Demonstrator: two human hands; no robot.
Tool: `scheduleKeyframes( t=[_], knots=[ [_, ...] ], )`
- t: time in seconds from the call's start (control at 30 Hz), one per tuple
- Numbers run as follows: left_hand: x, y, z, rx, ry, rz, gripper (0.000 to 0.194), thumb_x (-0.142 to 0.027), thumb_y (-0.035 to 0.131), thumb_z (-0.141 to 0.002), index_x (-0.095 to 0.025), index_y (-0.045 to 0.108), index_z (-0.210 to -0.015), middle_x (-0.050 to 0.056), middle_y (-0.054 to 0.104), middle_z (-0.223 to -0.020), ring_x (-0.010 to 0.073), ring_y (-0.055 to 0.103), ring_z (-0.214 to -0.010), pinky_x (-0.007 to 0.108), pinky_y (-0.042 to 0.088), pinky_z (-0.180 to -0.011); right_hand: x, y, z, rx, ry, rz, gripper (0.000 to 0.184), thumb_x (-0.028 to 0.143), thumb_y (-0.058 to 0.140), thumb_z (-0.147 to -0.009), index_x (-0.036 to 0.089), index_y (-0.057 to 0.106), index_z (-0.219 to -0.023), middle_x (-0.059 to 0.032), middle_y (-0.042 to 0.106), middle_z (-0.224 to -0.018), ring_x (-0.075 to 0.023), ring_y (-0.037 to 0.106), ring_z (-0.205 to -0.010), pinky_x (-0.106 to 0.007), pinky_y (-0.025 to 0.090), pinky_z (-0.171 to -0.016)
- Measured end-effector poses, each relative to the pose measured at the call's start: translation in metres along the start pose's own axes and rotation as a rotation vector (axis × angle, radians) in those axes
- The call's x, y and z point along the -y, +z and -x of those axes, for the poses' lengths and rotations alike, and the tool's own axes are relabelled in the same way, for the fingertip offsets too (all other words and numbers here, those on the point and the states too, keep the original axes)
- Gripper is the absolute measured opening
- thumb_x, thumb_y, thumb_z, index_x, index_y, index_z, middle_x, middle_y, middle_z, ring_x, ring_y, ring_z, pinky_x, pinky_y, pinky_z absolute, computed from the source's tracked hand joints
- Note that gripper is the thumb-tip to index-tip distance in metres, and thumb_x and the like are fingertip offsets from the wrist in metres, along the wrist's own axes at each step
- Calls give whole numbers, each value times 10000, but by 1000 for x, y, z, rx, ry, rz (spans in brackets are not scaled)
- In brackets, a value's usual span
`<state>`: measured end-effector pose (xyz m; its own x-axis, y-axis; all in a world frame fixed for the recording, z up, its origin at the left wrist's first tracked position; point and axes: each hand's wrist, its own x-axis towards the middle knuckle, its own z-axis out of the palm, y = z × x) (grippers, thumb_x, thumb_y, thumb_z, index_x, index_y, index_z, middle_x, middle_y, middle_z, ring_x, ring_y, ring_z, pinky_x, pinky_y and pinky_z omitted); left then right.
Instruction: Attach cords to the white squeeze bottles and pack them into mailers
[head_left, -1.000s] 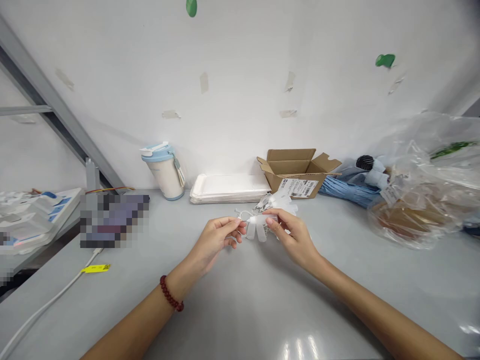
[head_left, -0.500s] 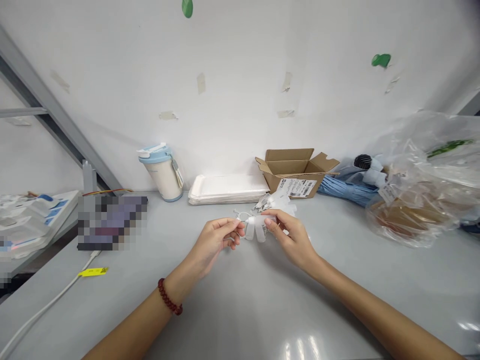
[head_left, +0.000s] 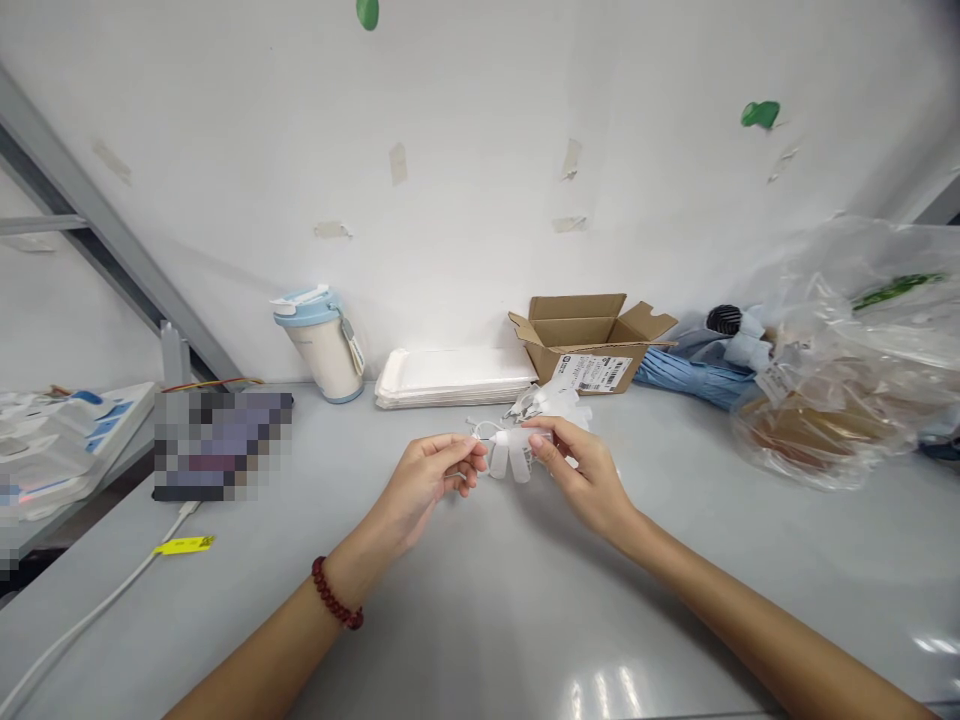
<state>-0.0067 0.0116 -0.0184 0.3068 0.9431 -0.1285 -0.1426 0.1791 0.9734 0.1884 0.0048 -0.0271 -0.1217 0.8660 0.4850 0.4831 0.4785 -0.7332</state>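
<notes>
My left hand [head_left: 431, 480] is closed in a pinch at the left end of a small white translucent piece, where a thin dark tip and a fine white strand show. What sits between its fingertips is too small to make out. From the right, my right hand [head_left: 589, 475] grips the white translucent piece [head_left: 517, 440] between thumb and fingers, holding it roughly level. Flat white strips [head_left: 519, 466] hang or lie just below it. Behind my right fingers is a loose pile of white tag-like pieces [head_left: 551, 400], partly hidden.
An open cardboard box [head_left: 600, 365] stands at the wall beside a stack of white envelopes [head_left: 457, 378]. Further left is a cream and blue tumbler [head_left: 326, 350]. Blue fabric [head_left: 694, 378] and a clear plastic bag [head_left: 840, 400] lie right. A white cable [head_left: 97, 605] runs along the left.
Both hands keep nearly the same hold and place. The whole view has shifted very slightly.
</notes>
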Motion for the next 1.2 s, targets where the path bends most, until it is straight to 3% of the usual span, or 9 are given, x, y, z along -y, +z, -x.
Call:
scheduleKeyframes(
  t=[0.5,0.7,1.2],
  knots=[
    [3,-2,-1,-7,21,-51,240,-349,603,-792,-130,679,-729,47,605,-724,111,500,-606,252,388,-577,0,2,1,35,6,-7,293,373,436,-900,160,636,-931,-38,650,-764,-131,523,-612,-245,423,-570],
    [4,3,0,2,16,-101,248,-360,632,-760,-122,695,-730,54,623,-694,109,500,-567,253,382,-553,2,0,0,90,-61,-4,300,375,415,-910,172,634,-932,-33,618,-724,-137,533,-625,-245,423,-582],
    [-4,0,2,44,82,-95,218,-322,598,-784,-134,689,-723,58,622,-728,123,512,-606,257,394,-570,2,-5,0,5,-77,-22,283,353,403,-922,176,622,-944,-35,633,-805,-135,524,-661,-255,415,-617]
  ],
)
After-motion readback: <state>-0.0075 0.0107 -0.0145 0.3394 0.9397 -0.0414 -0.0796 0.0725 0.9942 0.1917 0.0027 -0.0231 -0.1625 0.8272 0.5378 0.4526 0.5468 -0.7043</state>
